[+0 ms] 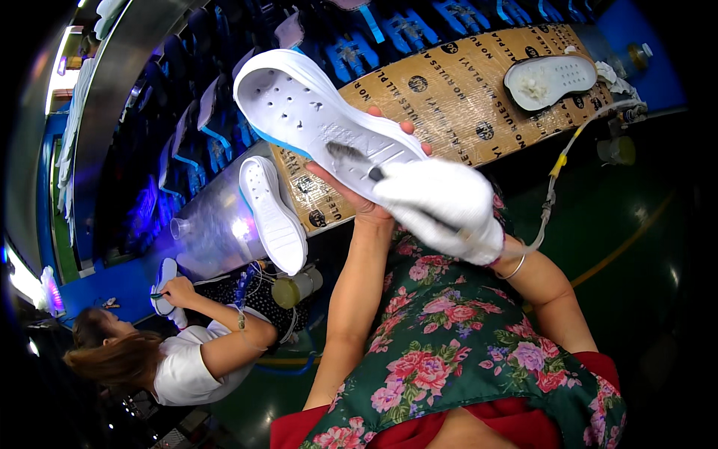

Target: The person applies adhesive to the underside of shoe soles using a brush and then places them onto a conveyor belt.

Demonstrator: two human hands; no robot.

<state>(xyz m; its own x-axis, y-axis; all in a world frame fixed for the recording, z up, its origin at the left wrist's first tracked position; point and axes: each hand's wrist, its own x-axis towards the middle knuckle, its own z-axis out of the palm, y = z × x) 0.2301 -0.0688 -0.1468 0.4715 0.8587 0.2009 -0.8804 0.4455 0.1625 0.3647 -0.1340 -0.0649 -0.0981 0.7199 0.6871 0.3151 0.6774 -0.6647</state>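
Note:
My bare left hand (351, 191) supports a white shoe sole (299, 105) from below. Its fingers curl over the sole's far edge, and the thumb side shows at the near edge. The sole is tilted, with its hollow inner face, holes and ridges toward me. My right hand (449, 198), in a white glove slightly smeared by motion, is closed around a brush (351, 155). The dark bristles touch the inner face near the sole's middle; the glove hides most of the handle. A second white sole (273, 217) lies at the left, beyond my left forearm.
Printed cardboard (449, 97) covers the bench. A dark-rimmed dish shaped like a sole (550, 81) holds whitish material. A thin hose (548, 202) runs toward my right wrist. Blue racked shoe parts (351, 56) stand behind. At lower left a co-worker (202, 344) handles another sole.

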